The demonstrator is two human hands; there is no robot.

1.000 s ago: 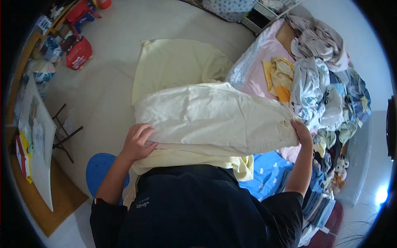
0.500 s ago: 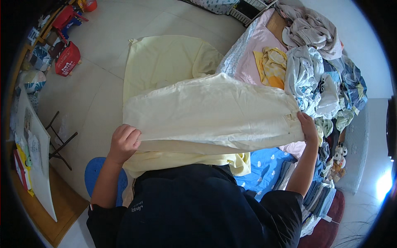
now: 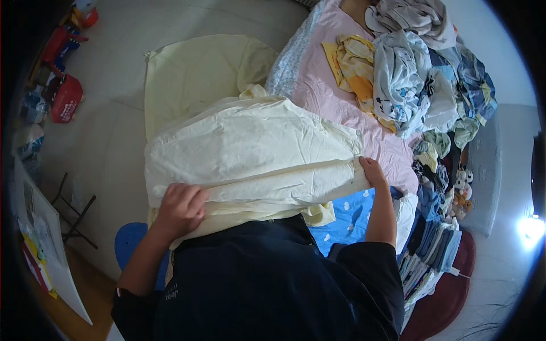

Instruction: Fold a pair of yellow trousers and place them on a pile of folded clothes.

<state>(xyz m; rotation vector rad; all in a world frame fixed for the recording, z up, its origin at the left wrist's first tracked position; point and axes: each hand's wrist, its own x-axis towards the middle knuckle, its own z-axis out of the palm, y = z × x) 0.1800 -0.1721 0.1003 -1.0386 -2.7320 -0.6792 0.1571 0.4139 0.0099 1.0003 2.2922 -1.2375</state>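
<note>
The cream garment point(image 3: 244, 142) lies across the person's lap, seemingly doubled lengthwise; its ripples and uneven near edge suggest the layers are not yet flat or aligned. At the garment's right end, the right hand point(image 3: 373, 173) has its grip closed on the edge, forearm angled up. At its near left corner, the left hand point(image 3: 183, 210) bends inward, fingers curled; hidden fingertips leave its hold unclear. Beyond the garment spreads pale yellow cloth point(image 3: 193, 74); right of it, heaped clothes point(image 3: 404, 74).

The cream cloth point(image 3: 244, 142) looks matt and creased to me, the pink sheet point(image 3: 327, 94) softly wrinkled; the floor tiles point(image 3: 116, 142) are smooth, faintly glossy.
</note>
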